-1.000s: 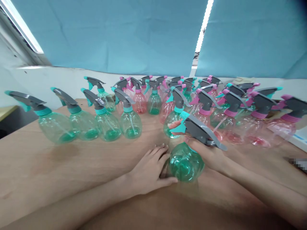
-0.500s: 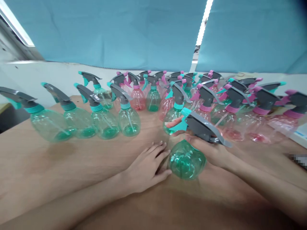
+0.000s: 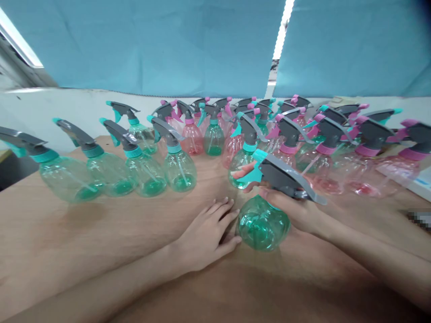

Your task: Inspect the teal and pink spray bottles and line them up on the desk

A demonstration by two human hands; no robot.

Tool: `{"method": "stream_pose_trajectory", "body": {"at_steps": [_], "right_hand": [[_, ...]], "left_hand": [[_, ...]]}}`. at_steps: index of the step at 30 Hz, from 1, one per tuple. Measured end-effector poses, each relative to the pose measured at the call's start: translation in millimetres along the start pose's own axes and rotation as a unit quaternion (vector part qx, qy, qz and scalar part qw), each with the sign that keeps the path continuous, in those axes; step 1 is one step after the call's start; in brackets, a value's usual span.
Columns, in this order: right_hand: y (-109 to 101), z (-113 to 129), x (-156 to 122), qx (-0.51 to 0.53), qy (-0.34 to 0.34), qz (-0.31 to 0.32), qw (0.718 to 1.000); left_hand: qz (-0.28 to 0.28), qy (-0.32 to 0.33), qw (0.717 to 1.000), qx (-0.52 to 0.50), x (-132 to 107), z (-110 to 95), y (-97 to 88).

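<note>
1. Right hand (image 3: 299, 210) is clamped on the neck of a green spray bottle (image 3: 264, 226); fingers wrap round below the gray head (image 3: 281, 177), some reaching forward to the turquoise trigger (image 3: 251, 174). Can't tell if the trigger is pressed.
2. Bottle location: front of the table (image 3: 134, 237), right of center, just right of the left hand (image 3: 204, 237).
3. Long axis: tilted, not upright. Base is turned toward the camera and low; neck runs up, away and slightly right.
4. Turquoise nozzle (image 3: 260, 155) points up-left in the view, away from the wearer. Rear end of the gray head slopes down to the right, over the wrist side.
5. Can't tell if the base edge touches the table.
6. Left hand holds nothing: palm down on the table, fingers a bit apart, tips aimed at the far side. Thumb tip is right by the bottle; contact unclear.
7. Behind: four green bottles (image 3: 181, 170) in a row at left, nozzles leftward; pink-collared bottles (image 3: 325, 177) at right, same heading.
</note>
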State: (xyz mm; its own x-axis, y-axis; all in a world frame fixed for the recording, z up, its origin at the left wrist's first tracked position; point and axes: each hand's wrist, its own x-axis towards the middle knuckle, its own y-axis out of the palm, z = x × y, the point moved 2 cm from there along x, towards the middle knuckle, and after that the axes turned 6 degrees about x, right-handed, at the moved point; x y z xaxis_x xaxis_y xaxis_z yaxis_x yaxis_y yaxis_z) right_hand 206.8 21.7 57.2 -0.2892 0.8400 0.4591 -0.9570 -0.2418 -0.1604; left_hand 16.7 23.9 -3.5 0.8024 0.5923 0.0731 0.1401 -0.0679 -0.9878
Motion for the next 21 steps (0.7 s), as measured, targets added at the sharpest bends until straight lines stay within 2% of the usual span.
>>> {"method": "stream_pose_trajectory", "body": {"at_steps": [4, 9, 12, 21], "right_hand": [[-1, -1, 1, -0.005, 0.016, 0.012, 1.0], [1, 2, 3, -0.011, -0.001, 0.011, 1.0], [2, 3, 3, -0.012, 0.018, 0.011, 1.0], [6, 14, 8, 0.048, 0.032, 0.016, 0.998]], "left_hand": [[0.001, 0.0, 1.0, -0.003, 1, 0, -1.2], [0.007, -0.006, 1.0, -0.003, 1, 0, -1.5], [0.004, -0.007, 1.0, -0.008, 0, 0, -1.7], [-0.001, -0.011, 1.0, -0.019, 0, 1, -1.8]]}}
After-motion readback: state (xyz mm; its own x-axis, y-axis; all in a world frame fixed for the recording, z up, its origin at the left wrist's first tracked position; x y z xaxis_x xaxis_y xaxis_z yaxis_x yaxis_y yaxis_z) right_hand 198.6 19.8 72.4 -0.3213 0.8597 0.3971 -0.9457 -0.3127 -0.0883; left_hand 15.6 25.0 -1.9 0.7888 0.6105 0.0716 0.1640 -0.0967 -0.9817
